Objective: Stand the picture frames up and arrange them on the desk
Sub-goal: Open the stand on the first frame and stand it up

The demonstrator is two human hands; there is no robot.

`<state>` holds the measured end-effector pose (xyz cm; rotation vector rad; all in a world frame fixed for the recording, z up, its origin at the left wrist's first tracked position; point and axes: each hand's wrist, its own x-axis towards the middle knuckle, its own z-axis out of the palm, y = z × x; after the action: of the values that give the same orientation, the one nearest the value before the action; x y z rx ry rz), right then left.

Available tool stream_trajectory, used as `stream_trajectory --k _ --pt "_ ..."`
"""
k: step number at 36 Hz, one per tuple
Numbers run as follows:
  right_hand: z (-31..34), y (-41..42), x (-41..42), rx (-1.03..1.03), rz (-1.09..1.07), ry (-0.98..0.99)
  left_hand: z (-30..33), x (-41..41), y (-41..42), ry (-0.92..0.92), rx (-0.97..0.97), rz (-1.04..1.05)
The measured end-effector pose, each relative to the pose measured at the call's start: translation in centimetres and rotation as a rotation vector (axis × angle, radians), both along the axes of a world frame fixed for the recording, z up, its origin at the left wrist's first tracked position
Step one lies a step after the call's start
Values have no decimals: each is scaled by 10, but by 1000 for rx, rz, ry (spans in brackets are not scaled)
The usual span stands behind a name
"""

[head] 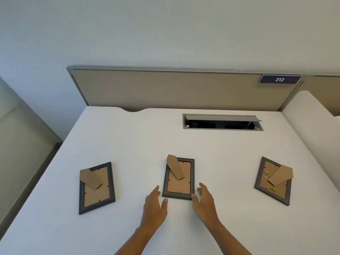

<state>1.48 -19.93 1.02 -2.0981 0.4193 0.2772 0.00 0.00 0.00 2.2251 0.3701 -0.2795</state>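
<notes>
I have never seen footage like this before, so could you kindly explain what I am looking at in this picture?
This is one view from a camera worn on a person's head, looking down at a white desk. No machine is involved: the left hand and right hand are bare, open and holding nothing, on either side of the middle picture frame. It lies face down with its cardboard stand showing, like the left picture frame and right picture frame. Behind them is an open cable tray.
</notes>
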Motion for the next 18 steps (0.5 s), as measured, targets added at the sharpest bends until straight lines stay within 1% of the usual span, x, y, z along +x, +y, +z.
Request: stream_trajectory --k 3,6,12,15,18 --pt "2 2 4 -1 3 44 5 5 -6 11 -31 -6" --pt "2 7 7 -8 -10 83 11 8 -14 52 -16 -10" --pt "-1 14 14 118 -115 116 12 13 -19 103 42 -71" --pt "-2 13 16 133 -90 119 14 16 -19 103 10 -64" --pt "-4 9 17 93 -54 69 19 19 -18 61 -24 -93"
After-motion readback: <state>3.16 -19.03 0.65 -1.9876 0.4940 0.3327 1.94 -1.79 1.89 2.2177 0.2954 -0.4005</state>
